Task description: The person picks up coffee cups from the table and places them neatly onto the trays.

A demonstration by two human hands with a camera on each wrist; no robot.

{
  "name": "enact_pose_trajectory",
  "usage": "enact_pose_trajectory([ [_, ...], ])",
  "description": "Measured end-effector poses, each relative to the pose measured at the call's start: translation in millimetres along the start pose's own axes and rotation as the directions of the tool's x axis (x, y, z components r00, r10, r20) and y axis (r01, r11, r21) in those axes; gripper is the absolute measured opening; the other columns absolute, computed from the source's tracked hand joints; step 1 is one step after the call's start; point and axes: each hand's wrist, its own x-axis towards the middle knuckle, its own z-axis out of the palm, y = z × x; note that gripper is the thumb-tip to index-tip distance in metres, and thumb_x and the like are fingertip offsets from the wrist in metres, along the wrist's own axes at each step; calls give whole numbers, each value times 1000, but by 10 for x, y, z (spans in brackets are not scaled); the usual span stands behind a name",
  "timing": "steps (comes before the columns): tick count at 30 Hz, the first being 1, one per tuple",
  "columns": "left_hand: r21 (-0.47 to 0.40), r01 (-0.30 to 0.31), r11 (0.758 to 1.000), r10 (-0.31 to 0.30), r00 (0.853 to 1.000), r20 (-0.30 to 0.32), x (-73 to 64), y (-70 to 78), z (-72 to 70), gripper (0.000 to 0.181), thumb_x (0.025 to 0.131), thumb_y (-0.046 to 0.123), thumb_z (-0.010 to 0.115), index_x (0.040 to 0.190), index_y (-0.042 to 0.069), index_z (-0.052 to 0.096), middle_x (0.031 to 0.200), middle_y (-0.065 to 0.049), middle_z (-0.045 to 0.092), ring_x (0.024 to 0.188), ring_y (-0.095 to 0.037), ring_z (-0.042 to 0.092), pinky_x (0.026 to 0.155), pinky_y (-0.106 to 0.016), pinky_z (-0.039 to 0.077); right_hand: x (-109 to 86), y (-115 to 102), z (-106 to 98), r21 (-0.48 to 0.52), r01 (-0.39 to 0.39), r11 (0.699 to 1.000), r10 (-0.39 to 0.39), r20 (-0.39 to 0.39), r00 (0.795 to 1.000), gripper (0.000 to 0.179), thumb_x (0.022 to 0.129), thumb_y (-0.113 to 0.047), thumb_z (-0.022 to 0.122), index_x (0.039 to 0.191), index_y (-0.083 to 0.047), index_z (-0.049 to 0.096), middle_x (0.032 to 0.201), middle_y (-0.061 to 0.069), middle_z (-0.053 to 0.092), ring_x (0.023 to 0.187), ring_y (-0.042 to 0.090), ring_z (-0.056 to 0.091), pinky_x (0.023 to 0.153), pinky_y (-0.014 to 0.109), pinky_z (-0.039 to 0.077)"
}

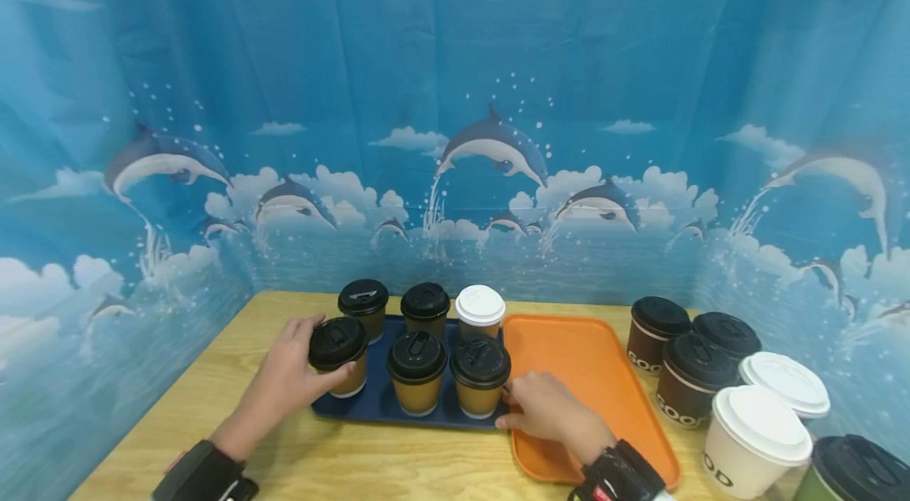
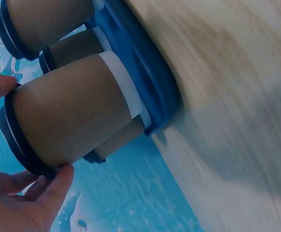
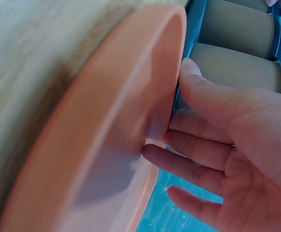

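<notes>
My left hand (image 1: 293,371) grips a brown paper coffee cup (image 2: 72,111) by its black lid, thumb on one side and fingers on the other. That cup stands at the front left of a dark blue tray (image 1: 377,382). Two more black-lidded cups, a middle cup (image 1: 416,371) and a right cup (image 1: 480,378), share its row. Behind are two cups with black lids and one cup with a white lid (image 1: 479,303). At the blue tray's right edge, my right hand (image 1: 547,409) touches the rim with thumb and fingertips, its other fingers loosely extended over the orange tray (image 3: 116,159).
The orange tray lies against the blue tray's right side. Farther right stand several larger cups: dark brown cups (image 1: 686,398) with black lids, a white cup (image 1: 750,446) and a green cup (image 1: 846,477). A dolphin-print curtain (image 1: 455,90) encloses the wooden table (image 1: 398,457).
</notes>
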Motion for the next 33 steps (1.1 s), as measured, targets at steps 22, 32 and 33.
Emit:
enact_pose_trajectory([
  [22, 28, -1, 1000, 0, 1000, 29, -101, 61, 87, 92, 80, 52, 82, 141, -8, 47, 134, -31, 49, 116, -47, 56, 88, -59, 53, 6, -18, 14, 7, -20, 1000, 20, 33, 999, 28, 80, -33, 85, 90, -9, 74, 72, -8, 64, 58, 4, 40, 54, 28, 36],
  [32, -73, -380, 922, 376, 924, -68, -307, 981, 84, 52, 87, 38, 80, 130, 15, 64, 128, 0, 63, 118, -19, 61, 89, -40, 57, -2, 4, 25, -9, 12, 1000, -12, -12, 1000, 28, 80, -32, 86, 78, -12, 66, 63, -11, 43, 57, 5, 34, 53, 26, 31],
  [33, -118, -417, 901, 420, 907, 4, -329, 1091, 117, 43, 90, 39, 77, 126, 18, 66, 123, 4, 65, 112, -13, 63, 85, -34, 58, 1, 11, 18, -10, 16, 1000, -16, -18, 1000, 29, 80, -32, 86, 78, -12, 65, 63, -10, 43, 57, 5, 34, 53, 26, 32],
])
